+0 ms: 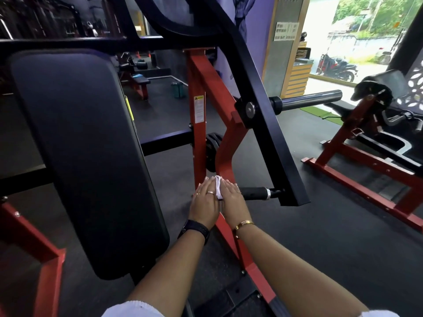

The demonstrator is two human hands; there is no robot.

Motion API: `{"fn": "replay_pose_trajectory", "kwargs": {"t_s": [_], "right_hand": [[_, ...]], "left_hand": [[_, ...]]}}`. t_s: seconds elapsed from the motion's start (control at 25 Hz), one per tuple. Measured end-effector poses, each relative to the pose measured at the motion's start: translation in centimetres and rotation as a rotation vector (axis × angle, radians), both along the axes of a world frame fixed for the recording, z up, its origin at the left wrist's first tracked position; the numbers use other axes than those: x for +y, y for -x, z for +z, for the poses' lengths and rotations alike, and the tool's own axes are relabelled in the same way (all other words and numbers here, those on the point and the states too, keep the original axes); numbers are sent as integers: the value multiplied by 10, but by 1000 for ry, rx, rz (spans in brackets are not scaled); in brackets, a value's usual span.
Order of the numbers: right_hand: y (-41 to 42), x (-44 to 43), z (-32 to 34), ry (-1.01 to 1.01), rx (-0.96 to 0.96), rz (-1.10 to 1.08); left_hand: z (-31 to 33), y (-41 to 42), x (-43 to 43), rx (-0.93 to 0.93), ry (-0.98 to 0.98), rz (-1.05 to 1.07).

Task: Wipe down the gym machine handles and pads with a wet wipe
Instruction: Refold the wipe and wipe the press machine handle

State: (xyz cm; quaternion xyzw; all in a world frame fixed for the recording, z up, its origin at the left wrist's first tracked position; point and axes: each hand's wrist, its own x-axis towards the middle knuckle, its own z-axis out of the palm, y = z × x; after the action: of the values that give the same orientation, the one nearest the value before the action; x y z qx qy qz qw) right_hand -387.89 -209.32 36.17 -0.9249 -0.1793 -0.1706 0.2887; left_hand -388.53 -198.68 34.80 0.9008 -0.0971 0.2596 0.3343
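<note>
Head view of a plate-loaded gym machine during handle cleaning. The left hand point(204, 200) and right hand point(232, 197) lie side by side at the free end of the black handle point(253, 193), which projects from the lower end of the black lever arm point(265, 124). The fingers of both hands are extended, not clenched. The white wet wipe point(218, 187) stands bunched between the hands' inner edges, pressed there rather than wrapped by fingers. The thumbs are hidden beneath, so a pinch from below cannot be ruled out.

The right hand covers the handle's free end; the stretch toward the chrome collar point(268, 193) is bare. The step in hand appears to be wiping this handle.

To do it well, the wipe should probably be opened out, wrapped round the grip, and drawn along its full length to the collar with a twist, so that the underside is also reached. The free hand could steady the lever arm against swinging.

The large black back pad point(80, 145), at the machine's left side, would likely need flat, overlapping strokes from its top edge down.

Containers: no wipe pack or bin is identifiable. A small teal object point(177, 89) stands on the floor beyond the red frame point(198, 138); whether it is a vessel, or holds anything, cannot be told.
</note>
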Motion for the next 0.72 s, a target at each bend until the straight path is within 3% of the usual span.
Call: {"fn": "replay_pose_trajectory", "kwargs": {"t_s": [0.2,0.36,0.48,0.6,0.72], "right_hand": [[-5,-41,-30,236,-360,96],[-19,-23,-17,115,-171,-22],[-11,-12,-24,161,-331,94],[-7,-54,-42,288,-457,103],[-20,-70,-42,298,-365,-52]], "left_hand": [[-9,-3,2,0,-100,29],[-7,0,2,-36,-333,82],[-12,7,3,-47,-462,127],[-17,15,2,-25,-574,165],[-16,16,-4,22,-592,206]]}}
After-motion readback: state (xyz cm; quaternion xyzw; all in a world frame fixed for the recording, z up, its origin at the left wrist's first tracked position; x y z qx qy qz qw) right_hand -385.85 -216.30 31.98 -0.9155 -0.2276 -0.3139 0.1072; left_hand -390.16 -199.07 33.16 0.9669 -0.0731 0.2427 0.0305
